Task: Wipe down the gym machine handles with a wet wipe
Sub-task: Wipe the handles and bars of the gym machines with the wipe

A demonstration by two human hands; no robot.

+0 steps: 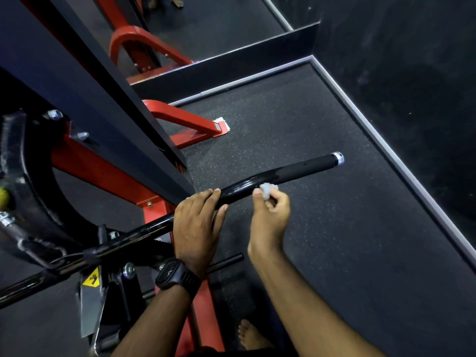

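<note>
While left hand [195, 228] grips the handle [296, 173] over a red frame [108, 173], right hand [270, 217] pinches the wipe [268, 189].

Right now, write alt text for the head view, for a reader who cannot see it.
A person's left hand grips a black machine handle while the right hand pinches a crumpled white wipe against it farther out. A black watch is on the left wrist; the red machine frame stands on dark speckled floor.

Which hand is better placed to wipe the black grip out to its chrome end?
Right. The right hand pinches the wet wipe at the handle, nearer its end; the left hand grips it further in, without a wipe.
</note>
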